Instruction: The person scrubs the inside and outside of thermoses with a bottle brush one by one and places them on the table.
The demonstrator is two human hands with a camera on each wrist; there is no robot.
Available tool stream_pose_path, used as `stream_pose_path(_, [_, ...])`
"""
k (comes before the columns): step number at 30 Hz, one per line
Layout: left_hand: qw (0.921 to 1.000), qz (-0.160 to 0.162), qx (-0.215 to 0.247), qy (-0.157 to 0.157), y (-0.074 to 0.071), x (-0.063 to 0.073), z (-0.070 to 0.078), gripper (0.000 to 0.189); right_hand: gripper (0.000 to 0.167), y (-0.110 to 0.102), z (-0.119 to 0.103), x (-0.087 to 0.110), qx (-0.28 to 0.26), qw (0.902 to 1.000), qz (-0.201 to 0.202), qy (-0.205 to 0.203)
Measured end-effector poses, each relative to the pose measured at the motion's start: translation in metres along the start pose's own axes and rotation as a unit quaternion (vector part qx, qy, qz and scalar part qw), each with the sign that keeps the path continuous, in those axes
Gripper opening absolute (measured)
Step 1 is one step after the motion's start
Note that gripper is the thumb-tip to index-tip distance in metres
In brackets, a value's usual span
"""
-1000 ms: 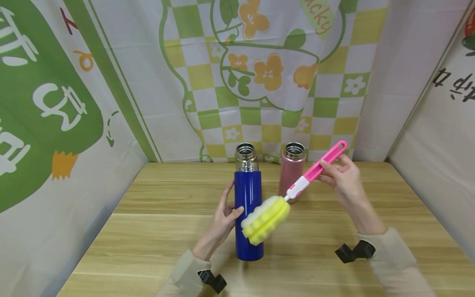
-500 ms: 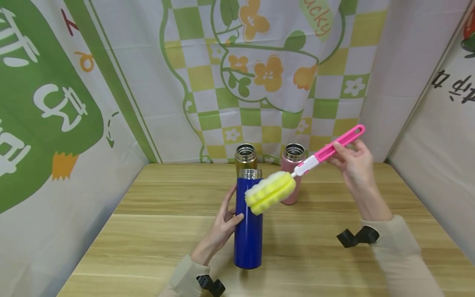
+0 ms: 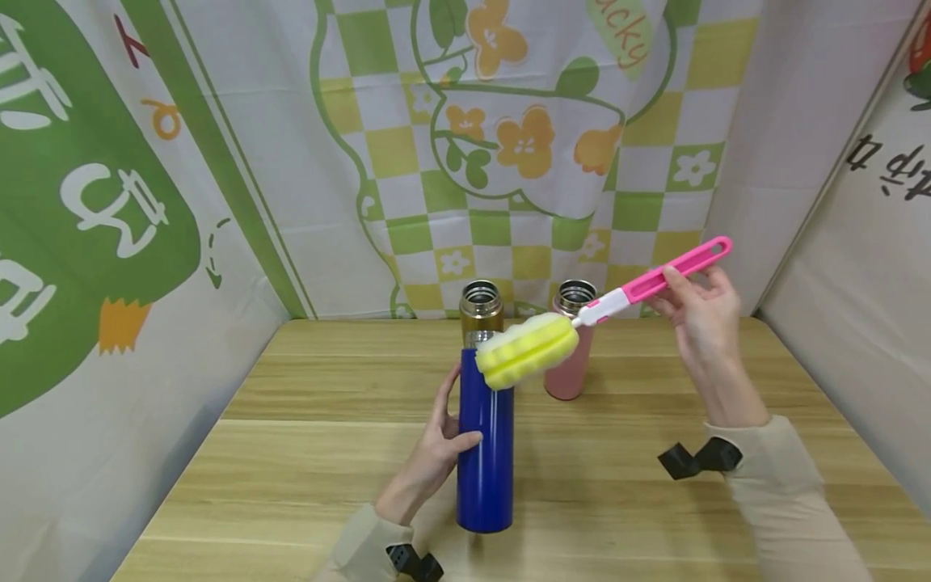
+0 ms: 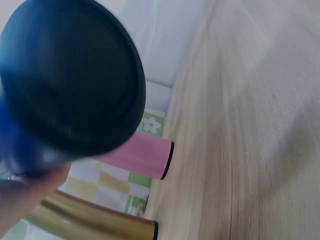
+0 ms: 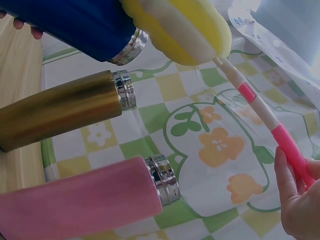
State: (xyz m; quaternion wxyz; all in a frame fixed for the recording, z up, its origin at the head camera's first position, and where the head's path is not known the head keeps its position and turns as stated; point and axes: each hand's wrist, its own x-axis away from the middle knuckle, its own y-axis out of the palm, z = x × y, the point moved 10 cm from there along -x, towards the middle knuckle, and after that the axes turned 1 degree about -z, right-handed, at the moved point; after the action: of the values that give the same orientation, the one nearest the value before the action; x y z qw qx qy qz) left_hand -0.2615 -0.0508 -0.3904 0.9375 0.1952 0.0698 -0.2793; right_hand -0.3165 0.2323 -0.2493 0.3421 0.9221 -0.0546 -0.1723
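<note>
My left hand (image 3: 431, 457) grips a tall blue thermos bottle (image 3: 486, 465) round its side, thumb across the front. The left wrist view shows the bottle's dark base (image 4: 75, 75) raised off the table. My right hand (image 3: 707, 339) holds the pink handle of a bottle brush (image 3: 614, 303) between thumb and fingers. Its yellow and white sponge head (image 3: 529, 349) slants down to the left, in front of the bottle's metal neck in the head view. In the right wrist view the sponge (image 5: 185, 30) is beside the neck (image 5: 131, 47), outside the bottle.
Behind the blue bottle stands a gold thermos bottle (image 3: 473, 323), lidless. A pink thermos bottle (image 3: 570, 368), also lidless, stands to its right. Both are near the back edge of the wooden table (image 3: 291, 453). A patterned cloth (image 3: 531, 242) hangs behind.
My right hand has moved up and to the right, lifting the brush and turning it closer to level. The blue bottle and left hand have shifted slightly down in the head view.
</note>
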Motion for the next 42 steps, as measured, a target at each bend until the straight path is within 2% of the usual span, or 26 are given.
stream_pose_path(4, [0.9970,0.048,-0.056,-0.023,-0.006,-0.001,-0.005,0.096,0.032,-0.001,0.002,0.000,-0.006,1.0000,0.003,0.002])
stream_pose_path(7, [0.9945,0.072,-0.069,-0.032,-0.010,-0.001,-0.007,0.095,0.032,-0.006,0.000,0.000,-0.021,0.9997,0.012,-0.001])
stream_pose_path(13, [0.9910,0.097,-0.086,-0.034,-0.017,0.001,-0.008,0.092,0.033,-0.024,-0.009,0.000,-0.054,0.9975,0.046,-0.005])
stream_pose_path(19, [0.9864,0.112,-0.118,-0.023,-0.022,0.005,-0.005,0.083,0.032,-0.035,-0.014,0.004,-0.069,0.9964,0.050,-0.001])
stream_pose_path(27, [0.9895,0.118,-0.082,0.017,-0.023,0.007,0.002,0.074,0.030,-0.041,-0.015,0.007,-0.064,0.9970,0.041,0.009])
stream_pose_path(30, [0.9907,0.118,-0.066,0.010,-0.021,0.006,0.002,0.067,0.030,-0.042,-0.015,0.007,-0.059,0.9974,0.040,0.011])
stream_pose_path(35, [0.9904,0.125,-0.054,-0.023,-0.019,0.008,-0.001,0.057,0.030,-0.043,-0.013,0.008,-0.051,0.9979,0.039,0.012])
stream_pose_path(42, [0.9927,0.110,-0.049,-0.014,-0.018,0.008,-0.002,0.080,0.026,-0.041,-0.012,0.008,-0.066,0.9974,0.028,0.011])
